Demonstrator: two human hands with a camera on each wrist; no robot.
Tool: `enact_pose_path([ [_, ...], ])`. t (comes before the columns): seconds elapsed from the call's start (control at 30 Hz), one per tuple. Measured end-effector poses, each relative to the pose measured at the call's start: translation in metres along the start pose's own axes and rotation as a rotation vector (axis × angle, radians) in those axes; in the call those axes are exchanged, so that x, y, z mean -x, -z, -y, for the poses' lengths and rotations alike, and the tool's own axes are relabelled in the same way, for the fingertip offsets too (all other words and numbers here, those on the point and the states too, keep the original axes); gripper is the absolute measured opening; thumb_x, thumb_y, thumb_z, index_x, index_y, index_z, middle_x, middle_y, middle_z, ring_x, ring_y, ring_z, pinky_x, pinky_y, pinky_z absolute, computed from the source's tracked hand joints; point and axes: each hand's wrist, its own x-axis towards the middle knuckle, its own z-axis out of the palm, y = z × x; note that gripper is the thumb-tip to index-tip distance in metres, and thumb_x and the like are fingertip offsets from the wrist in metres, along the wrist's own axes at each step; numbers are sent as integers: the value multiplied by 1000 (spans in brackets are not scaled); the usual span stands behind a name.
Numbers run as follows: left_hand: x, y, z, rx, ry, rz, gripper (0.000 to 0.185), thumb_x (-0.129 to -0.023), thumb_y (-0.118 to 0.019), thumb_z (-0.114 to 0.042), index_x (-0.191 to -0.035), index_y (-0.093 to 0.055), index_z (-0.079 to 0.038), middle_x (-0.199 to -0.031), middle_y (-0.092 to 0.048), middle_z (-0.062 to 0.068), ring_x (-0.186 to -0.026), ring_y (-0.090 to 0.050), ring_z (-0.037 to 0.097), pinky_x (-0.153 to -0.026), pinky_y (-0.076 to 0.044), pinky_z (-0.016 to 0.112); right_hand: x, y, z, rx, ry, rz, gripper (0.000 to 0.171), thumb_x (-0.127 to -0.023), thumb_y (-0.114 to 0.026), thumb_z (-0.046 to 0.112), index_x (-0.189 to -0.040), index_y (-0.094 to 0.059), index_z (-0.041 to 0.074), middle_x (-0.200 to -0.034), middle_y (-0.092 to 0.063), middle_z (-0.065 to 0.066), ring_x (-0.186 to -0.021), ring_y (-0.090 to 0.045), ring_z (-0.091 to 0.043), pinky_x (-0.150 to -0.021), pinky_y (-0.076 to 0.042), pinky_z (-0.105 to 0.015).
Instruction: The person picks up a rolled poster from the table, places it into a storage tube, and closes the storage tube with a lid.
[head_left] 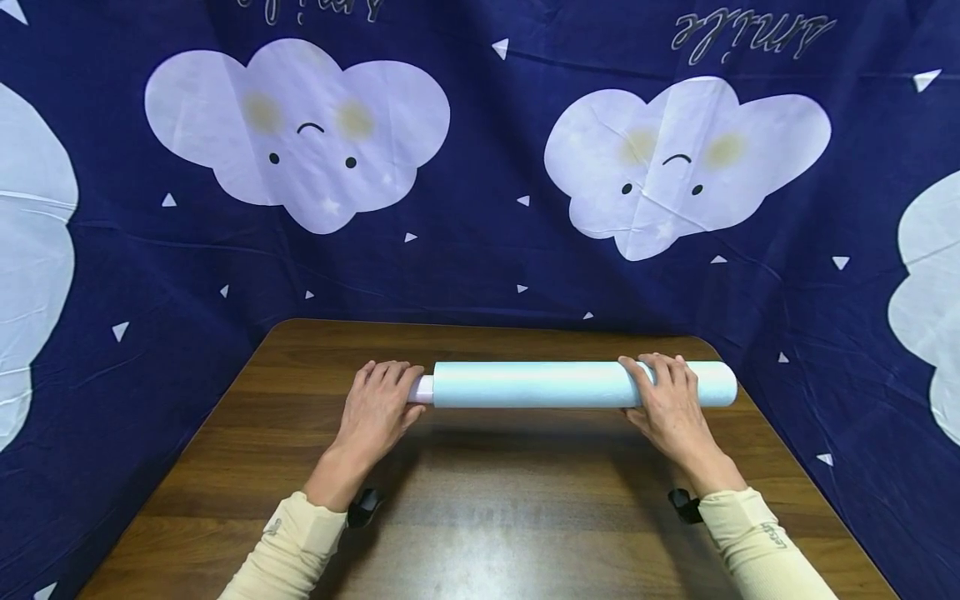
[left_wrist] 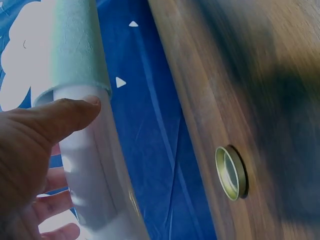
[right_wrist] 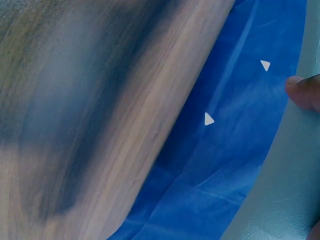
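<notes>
A long pale-blue roll (head_left: 555,384) lies crosswise over the far half of the wooden table (head_left: 480,517), with a shadow under it. A white inner tube (head_left: 424,389) sticks out of its left end. My left hand (head_left: 384,390) grips that tube, fingers curled over the top; in the left wrist view the thumb (left_wrist: 65,115) presses the tube (left_wrist: 92,170) just below the blue roll (left_wrist: 75,45). My right hand (head_left: 662,382) wraps around the roll near its right end. In the right wrist view a thumb tip (right_wrist: 304,92) rests on the roll (right_wrist: 285,195).
Dark blue cloth with white clouds and triangles (head_left: 480,167) hangs behind and on both sides of the table. A brass ring (left_wrist: 231,172) is set in the table's edge (left_wrist: 200,100). Bare wood (right_wrist: 100,100) stretches between me and the roll.
</notes>
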Motion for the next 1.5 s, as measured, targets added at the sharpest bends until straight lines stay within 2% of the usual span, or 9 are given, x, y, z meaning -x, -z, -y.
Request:
enact_pose_path([
  [0.3, 9, 9, 22, 11, 12, -52, 61, -67, -83, -36, -119, -59, -12, -115, -65, 11, -108, -60, 29, -98, -43, 49, 1, 4, -4, -4, 2, -21, 91, -50, -89, 9, -131, -48, 15, -121, -50, -21, -113, -43, -42, -98, -29, -64],
  [0.53, 19, 14, 43, 127, 50, -103, 59, -67, -84, -30, -117, -60, -11, -113, -65, 11, -104, -60, 32, -88, -46, 49, 3, 6, -7, -4, 2, -35, 87, -51, -87, 10, -130, -50, 15, -119, -51, -21, -111, -43, -43, -97, -31, -64],
  [0.7, 25, 17, 56, 221, 83, -111, 58, -67, -84, -27, -117, -60, -9, -113, -66, 12, -104, -60, 32, -85, -45, 50, 4, 8, -9, -12, 2, -40, 85, -52, -86, 12, -129, -50, 15, -119, -51, -21, -110, -44, -43, -94, -31, -64],
  [0.8, 29, 17, 61, 305, 118, -90, 57, -69, -83, -25, -118, -60, -9, -114, -66, 12, -105, -60, 33, -84, -45, 52, 5, 10, -10, -22, -3, -30, 85, -52, -86, 11, -129, -50, 14, -119, -51, -20, -109, -43, -43, -93, -31, -64],
  [0.93, 33, 15, 67, 444, 195, -16, 54, -74, -79, -23, -122, -59, -11, -118, -64, 14, -110, -57, 35, -87, -43, 55, 8, 12, -11, -28, 2, -27, 85, -51, -85, 9, -129, -50, 14, -119, -50, -20, -109, -44, -44, -91, -32, -63],
  [1.13, 38, 11, 75, 649, 300, 86, 53, -79, -75, -23, -127, -57, -13, -126, -61, 16, -123, -50, 38, -105, -33, 58, 9, 13, -11, -32, 11, -25, 86, -51, -85, 8, -129, -50, 14, -119, -50, -20, -109, -42, -46, -89, -32, -62],
  [1.3, 42, 10, 80, 762, 347, 122, 52, -80, -74, -29, -128, -57, -16, -131, -59, 13, -125, -48, 35, -101, -36, 56, 9, 13, -11, -35, 16, -24, 87, -50, -86, 9, -130, -50, 14, -120, -50, -20, -111, -42, -45, -90, -32, -62],
  [1.4, 44, 10, 83, 823, 357, 147, 52, -83, -71, -30, -130, -56, -17, -134, -57, 11, -125, -48, 32, -99, -39, 52, 8, 14, -11, -36, 19, -24, 88, -50, -86, 8, -130, -50, 14, -120, -50, -20, -111, -42, -45, -92, -31, -62],
  [1.5, 45, 11, 85, 892, 366, 170, 51, -85, -70, -29, -132, -55, -17, -136, -56, 9, -123, -49, 27, -98, -43, 39, 8, 14, -12, -37, 23, -26, 89, -49, -87, 9, -130, -50, 14, -120, -50, -20, -112, -42, -44, -91, -32, -62],
])
